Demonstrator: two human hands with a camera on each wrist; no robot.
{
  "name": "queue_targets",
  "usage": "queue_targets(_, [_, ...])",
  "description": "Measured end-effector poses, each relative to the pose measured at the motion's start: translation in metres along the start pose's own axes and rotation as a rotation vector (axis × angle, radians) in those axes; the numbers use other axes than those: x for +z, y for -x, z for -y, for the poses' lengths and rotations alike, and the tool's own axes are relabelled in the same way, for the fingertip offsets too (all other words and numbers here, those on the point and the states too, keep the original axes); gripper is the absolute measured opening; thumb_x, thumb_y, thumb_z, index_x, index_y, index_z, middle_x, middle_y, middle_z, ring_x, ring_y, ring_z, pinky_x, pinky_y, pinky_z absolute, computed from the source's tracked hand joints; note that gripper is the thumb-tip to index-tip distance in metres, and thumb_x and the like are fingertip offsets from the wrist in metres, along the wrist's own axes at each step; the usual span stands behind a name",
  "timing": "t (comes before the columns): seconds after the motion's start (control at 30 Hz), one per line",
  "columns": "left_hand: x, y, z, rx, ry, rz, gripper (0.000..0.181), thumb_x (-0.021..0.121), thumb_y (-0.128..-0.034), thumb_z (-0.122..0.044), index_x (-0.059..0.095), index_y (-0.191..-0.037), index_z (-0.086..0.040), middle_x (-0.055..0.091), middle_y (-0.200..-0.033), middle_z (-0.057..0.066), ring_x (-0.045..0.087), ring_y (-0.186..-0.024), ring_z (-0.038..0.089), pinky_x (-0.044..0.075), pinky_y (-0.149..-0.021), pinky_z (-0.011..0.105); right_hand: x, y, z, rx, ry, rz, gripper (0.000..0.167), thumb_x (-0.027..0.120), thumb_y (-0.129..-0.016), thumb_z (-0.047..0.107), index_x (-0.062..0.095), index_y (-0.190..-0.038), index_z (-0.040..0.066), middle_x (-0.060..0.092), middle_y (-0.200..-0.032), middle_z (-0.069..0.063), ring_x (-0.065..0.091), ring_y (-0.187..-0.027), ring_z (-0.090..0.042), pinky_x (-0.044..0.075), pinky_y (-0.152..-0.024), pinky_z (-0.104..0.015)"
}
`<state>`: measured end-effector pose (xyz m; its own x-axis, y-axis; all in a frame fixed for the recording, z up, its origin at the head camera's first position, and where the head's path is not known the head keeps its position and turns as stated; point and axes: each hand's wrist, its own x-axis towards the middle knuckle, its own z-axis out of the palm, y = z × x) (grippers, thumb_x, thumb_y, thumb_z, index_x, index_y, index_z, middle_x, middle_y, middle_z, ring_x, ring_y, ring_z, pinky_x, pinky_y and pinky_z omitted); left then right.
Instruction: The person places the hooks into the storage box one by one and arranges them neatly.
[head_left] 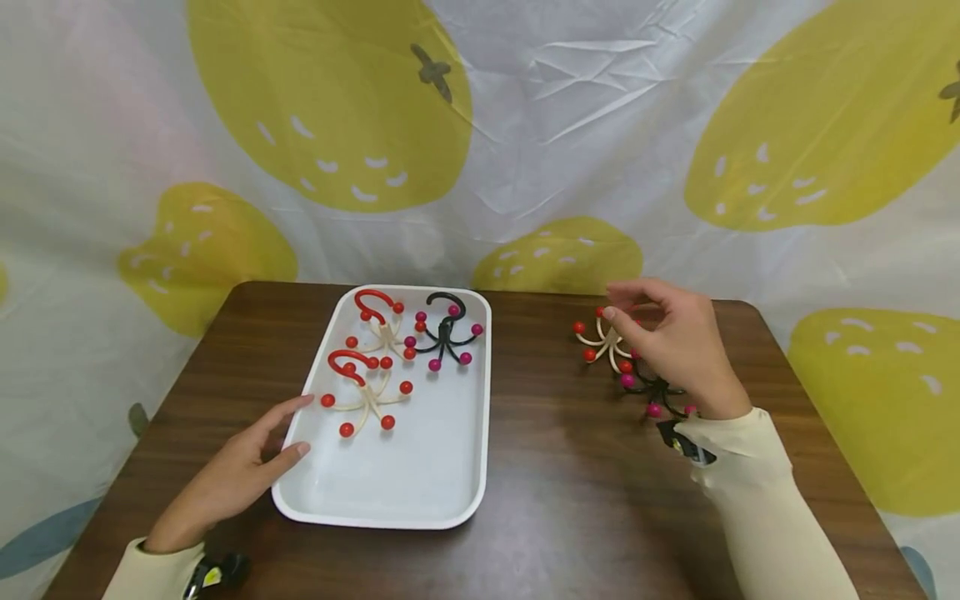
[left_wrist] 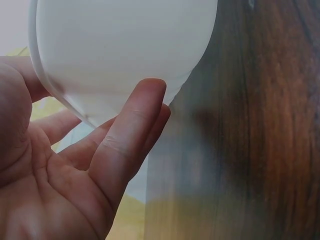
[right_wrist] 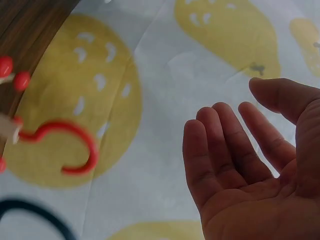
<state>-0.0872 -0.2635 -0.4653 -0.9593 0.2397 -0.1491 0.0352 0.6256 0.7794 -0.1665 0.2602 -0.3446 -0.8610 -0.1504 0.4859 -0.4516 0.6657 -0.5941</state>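
Red-hooked figure (head_left: 612, 342) sits right of the tray (head_left: 405, 479); only the right wrist view clearly shows its hook (right_wrist: 92, 150), apart from the loosely spread right hand (head_left: 678, 342). The left hand (head_left: 232, 475), fingers spread, touches the tray.

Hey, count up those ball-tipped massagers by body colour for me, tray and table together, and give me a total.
Cream massagers with red hooks and red balls: 3 (2 in the white tray, 1 on the wooden table)
Black massagers with magenta balls: 2 (1 in the tray, 1 on the table)
Total: 5
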Motion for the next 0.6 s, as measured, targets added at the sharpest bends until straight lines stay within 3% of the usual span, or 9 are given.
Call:
queue_targets(0.3, [0.001, -0.002, -0.004, -0.023, 0.001, 0.011, 0.069, 0.069, -0.1041, -0.025, 0.035, -0.164, -0.018, 0.043, -0.158, 0.031, 0.067, -0.123, 0.045, 0.063, -0.085, 0.046, -0.032, 0.011, -0.030, 0.100, 0.077, -0.006, 0.025, 0.078, -0.097, 0.025, 0.078, -0.121, 0.017, 0.081, -0.108, -0.006, 0.067, -0.084, 0.015, 0.050, -0.075, -0.005])
queue_targets(0.6, [0.001, -0.003, -0.002, -0.047, -0.010, 0.021, 0.070, 0.070, -0.1039, -0.026, 0.034, -0.164, -0.017, 0.045, -0.157, 0.032, 0.069, -0.117, 0.039, 0.063, -0.084, 0.044, -0.041, 0.025, -0.070, 0.189, 0.093, 0.003, 0.027, 0.076, -0.099, 0.029, 0.077, -0.123, 0.017, 0.079, -0.112, -0.011, 0.065, -0.085, 0.017, 0.048, -0.075, -0.004])
